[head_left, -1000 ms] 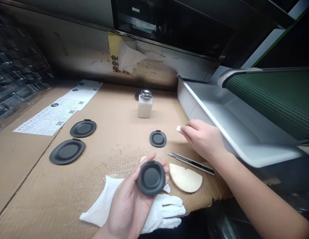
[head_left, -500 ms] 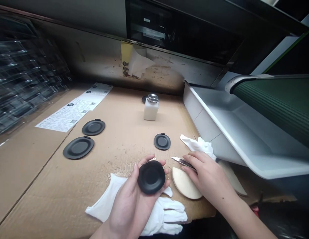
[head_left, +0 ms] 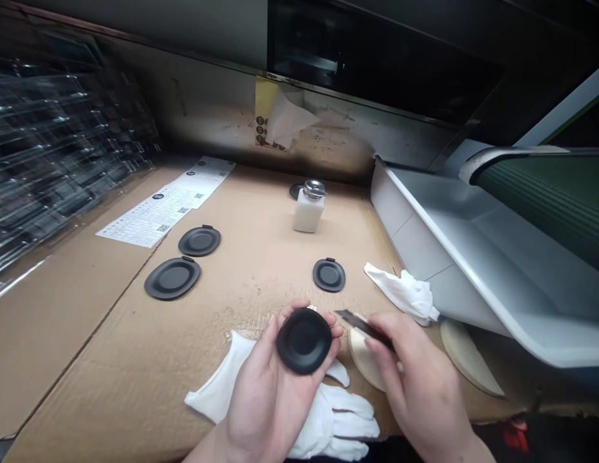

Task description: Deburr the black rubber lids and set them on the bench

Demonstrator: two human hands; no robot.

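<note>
A black rounded plastic lid [head_left: 304,341] rests face up in my left hand [head_left: 260,399], whose fingers curl around its far edge. My right hand [head_left: 419,379] grips a utility knife [head_left: 369,328], its blade pointing left towards the lid, a short gap away from it. Under my left hand lies a white glove [head_left: 340,421]. Beneath the knife is a cream round pad [head_left: 364,357], partly covered by my right hand. A similar black lid [head_left: 329,274] lies just beyond my hands on the cardboard.
Two more black lids [head_left: 172,279] lie at the left. A pump bottle [head_left: 309,213] stands at the back, partly hiding another dark piece. Printed label sheets [head_left: 157,209] lie back left. A grey-white bin [head_left: 415,238], crumpled white cloth [head_left: 405,292] and second pad [head_left: 468,357] are right.
The knife has been lifted off the round pad and is now gripped more firmly, closer to the lid. The view has shifted slightly; my left hand still holds the lid.
</note>
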